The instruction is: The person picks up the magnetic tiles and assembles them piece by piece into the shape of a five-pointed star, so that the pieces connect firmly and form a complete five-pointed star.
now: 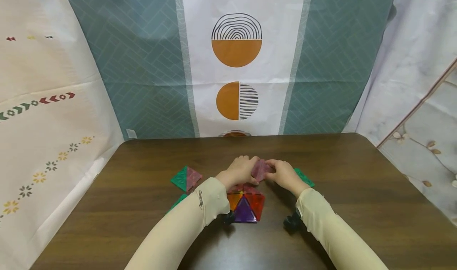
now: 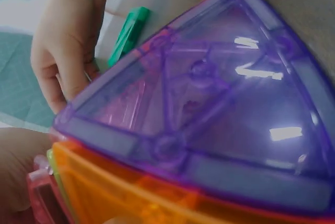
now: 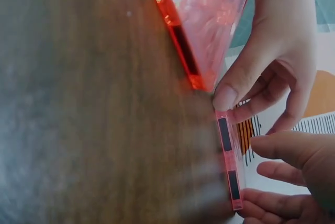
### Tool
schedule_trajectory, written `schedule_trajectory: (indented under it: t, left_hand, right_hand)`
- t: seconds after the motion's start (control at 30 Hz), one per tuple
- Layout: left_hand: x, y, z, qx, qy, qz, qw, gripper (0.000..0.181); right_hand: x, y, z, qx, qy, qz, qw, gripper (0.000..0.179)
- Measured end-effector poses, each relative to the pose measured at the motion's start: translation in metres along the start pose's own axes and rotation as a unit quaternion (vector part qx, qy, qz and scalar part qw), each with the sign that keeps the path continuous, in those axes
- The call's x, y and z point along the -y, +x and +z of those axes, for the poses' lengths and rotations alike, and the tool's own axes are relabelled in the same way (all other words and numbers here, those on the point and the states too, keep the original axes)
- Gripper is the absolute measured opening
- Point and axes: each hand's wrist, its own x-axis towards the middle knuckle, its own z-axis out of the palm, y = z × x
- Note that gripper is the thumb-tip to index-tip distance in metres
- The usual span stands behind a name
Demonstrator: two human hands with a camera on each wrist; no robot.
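A pink see-through triangular magnetic tile [image 1: 260, 170] is between both hands, over the far middle of the table. My left hand [image 1: 241, 169] pinches one end of it; in the right wrist view that thumb lies right at the tile's edge. My right hand [image 1: 285, 175] holds the opposite end with its fingertips. Nearer me stands a joined group of triangular tiles: a purple tile [image 1: 244, 211] in front, an orange tile [image 1: 233, 199] on the left, a red tile [image 1: 256, 203] on the right and pink ones behind. The left forearm overlaps part of the group.
On the left lie a green tile [image 1: 179, 179] and a pink tile [image 1: 193, 178] edge to edge. Another green tile [image 1: 179, 201] is partly hidden by the left sleeve. Beyond the right hand lies a green tile [image 1: 304, 177]. A patterned cloth [image 1: 150, 63] hangs behind the table [image 1: 107, 222].
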Motion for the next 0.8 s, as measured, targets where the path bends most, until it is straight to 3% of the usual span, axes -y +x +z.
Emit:
schedule_trajectory:
  t: [0.23, 0.43, 0.63, 0.8]
  left_hand:
    - [0.004, -0.003, -0.003, -0.014, 0.018, 0.008, 0.9997, 0.072]
    - [0.005, -0.007, -0.011, -0.042, -0.013, 0.017, 0.9989, 0.072]
    - [0.004, -0.015, -0.025, -0.066, -0.012, 0.030, 0.9973, 0.071]
    - [0.005, -0.023, -0.037, -0.077, -0.025, 0.031, 0.9963, 0.069]
  right_hand:
    - [0.001, 0.003, 0.002, -0.022, 0.053, 0.018, 0.9982, 0.040]
    - [-0.005, 0.002, -0.003, -0.065, 0.093, 0.012, 0.9935, 0.035]
    - [-0.003, -0.004, -0.011, -0.084, 0.214, -0.001, 0.9732, 0.032]
    - [0.001, -0.007, -0.019, -0.067, 0.286, 0.005, 0.9559, 0.033]
